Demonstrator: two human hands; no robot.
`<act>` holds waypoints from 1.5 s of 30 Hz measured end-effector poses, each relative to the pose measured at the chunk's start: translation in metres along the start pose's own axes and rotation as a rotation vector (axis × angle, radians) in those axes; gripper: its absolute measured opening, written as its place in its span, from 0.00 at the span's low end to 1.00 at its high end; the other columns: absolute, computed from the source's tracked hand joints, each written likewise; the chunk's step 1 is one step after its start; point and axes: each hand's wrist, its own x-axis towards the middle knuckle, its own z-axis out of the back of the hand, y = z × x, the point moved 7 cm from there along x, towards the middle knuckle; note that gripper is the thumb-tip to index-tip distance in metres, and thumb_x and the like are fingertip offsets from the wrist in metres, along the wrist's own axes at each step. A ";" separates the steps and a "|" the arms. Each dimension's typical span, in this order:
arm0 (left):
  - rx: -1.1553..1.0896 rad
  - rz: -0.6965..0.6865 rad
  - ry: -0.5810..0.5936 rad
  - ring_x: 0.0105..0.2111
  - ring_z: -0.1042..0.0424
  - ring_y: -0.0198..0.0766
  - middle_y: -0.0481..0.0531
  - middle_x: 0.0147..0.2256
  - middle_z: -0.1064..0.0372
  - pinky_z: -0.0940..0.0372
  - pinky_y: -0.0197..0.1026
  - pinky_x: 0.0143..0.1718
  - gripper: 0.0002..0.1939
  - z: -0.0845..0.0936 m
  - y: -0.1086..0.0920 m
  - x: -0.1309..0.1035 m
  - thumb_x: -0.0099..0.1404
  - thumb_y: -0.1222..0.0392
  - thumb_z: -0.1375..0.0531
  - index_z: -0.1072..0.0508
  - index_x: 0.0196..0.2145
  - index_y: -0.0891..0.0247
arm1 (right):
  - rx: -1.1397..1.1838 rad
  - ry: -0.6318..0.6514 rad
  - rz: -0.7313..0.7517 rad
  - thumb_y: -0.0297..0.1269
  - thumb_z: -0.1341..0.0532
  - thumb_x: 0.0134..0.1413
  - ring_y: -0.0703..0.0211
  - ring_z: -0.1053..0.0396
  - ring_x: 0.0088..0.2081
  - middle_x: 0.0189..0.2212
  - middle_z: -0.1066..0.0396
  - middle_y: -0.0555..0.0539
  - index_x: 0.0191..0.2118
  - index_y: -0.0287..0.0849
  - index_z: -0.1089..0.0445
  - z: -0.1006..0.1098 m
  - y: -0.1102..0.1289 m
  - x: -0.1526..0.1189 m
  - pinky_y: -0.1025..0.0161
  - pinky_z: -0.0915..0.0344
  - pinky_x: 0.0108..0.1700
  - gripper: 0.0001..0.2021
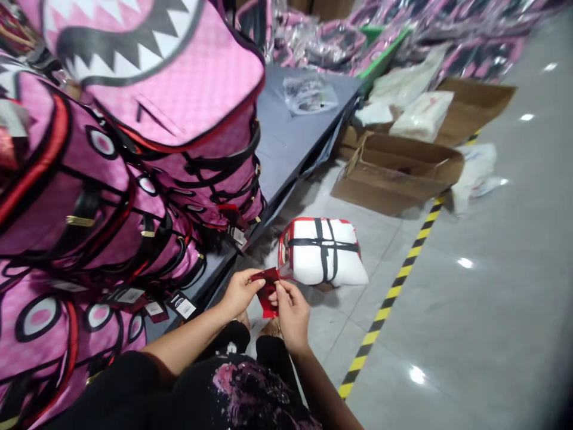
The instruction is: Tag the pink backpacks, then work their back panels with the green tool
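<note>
Between my two hands is a small red translucent plastic piece (267, 292), perhaps a tag sleeve; its exact kind is unclear. My left hand (239, 292) pinches its upper left edge with thumb and finger. Fingers of my right hand (292, 310) are closed on its right edge. Just beyond them, on the floor, lies a white bundle (349, 263) with red edging, bound crosswise by black straps. To the left, pink bags (179, 89) with shark-mouth prints are stacked high, and black-and-white tags (182, 306) hang from several of them.
A grey covered platform (286, 131) holds the bags and a clear plastic packet (310, 94). Open cardboard boxes (394, 179) with white plastic bags (423, 116) stand ahead on the floor. Yellow-black tape (398, 280) crosses the tiles. Plastic-wrapped pink items (322, 42) fill the back.
</note>
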 end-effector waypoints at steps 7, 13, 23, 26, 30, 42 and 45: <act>-0.206 -0.088 -0.011 0.29 0.28 0.33 0.55 0.38 0.25 0.34 0.34 0.29 0.23 0.042 -0.027 -0.023 0.59 0.55 0.40 0.29 0.50 0.67 | -0.386 0.069 0.412 0.40 0.45 0.62 0.60 0.28 0.26 0.29 0.24 0.47 0.42 0.41 0.25 -0.034 0.095 -0.029 0.64 0.29 0.33 0.13; 0.092 -0.387 -0.082 0.44 0.25 0.39 0.55 0.46 0.24 0.32 0.40 0.48 0.19 0.075 -0.056 -0.048 0.65 0.62 0.46 0.27 0.53 0.63 | -0.492 0.135 0.472 0.40 0.46 0.62 0.57 0.23 0.35 0.38 0.21 0.45 0.42 0.42 0.25 -0.075 0.110 -0.042 0.63 0.29 0.40 0.14; 0.092 -0.465 -0.066 0.53 0.28 0.44 0.57 0.53 0.28 0.37 0.48 0.57 0.29 0.110 -0.072 -0.061 0.70 0.50 0.49 0.42 0.65 0.62 | -0.062 0.462 0.007 0.51 0.42 0.58 0.67 0.44 0.15 0.17 0.36 0.55 0.36 0.41 0.29 -0.125 0.099 -0.027 0.68 0.46 0.17 0.17; -0.161 -0.381 -0.117 0.49 0.26 0.45 0.61 0.47 0.24 0.35 0.46 0.54 0.27 0.128 -0.076 -0.046 0.69 0.44 0.49 0.26 0.50 0.69 | 0.102 0.627 -0.137 0.53 0.38 0.54 0.71 0.51 0.12 0.15 0.39 0.58 0.37 0.40 0.31 -0.151 0.098 -0.016 0.71 0.53 0.15 0.18; -0.202 -0.359 -0.154 0.45 0.25 0.43 0.59 0.44 0.23 0.33 0.43 0.51 0.18 0.142 -0.092 -0.030 0.61 0.50 0.38 0.23 0.41 0.68 | 0.132 0.741 -0.109 0.52 0.39 0.56 0.72 0.53 0.12 0.13 0.42 0.59 0.30 0.41 0.34 -0.176 0.110 0.006 0.72 0.55 0.16 0.17; 0.207 -0.554 -0.671 0.43 0.25 0.38 0.52 0.41 0.23 0.34 0.38 0.49 0.06 0.165 -0.175 -0.002 0.64 0.62 0.40 0.22 0.33 0.62 | -0.366 0.551 0.778 0.39 0.46 0.62 0.52 0.26 0.40 0.40 0.24 0.42 0.57 0.40 0.37 -0.196 0.209 0.120 0.54 0.31 0.45 0.19; 0.253 -0.536 -0.695 0.40 0.25 0.37 0.52 0.40 0.23 0.34 0.38 0.47 0.06 0.164 -0.192 0.010 0.64 0.62 0.40 0.23 0.33 0.62 | -0.376 0.673 0.843 0.38 0.47 0.62 0.53 0.25 0.38 0.38 0.23 0.42 0.46 0.42 0.29 -0.208 0.218 0.129 0.56 0.30 0.43 0.12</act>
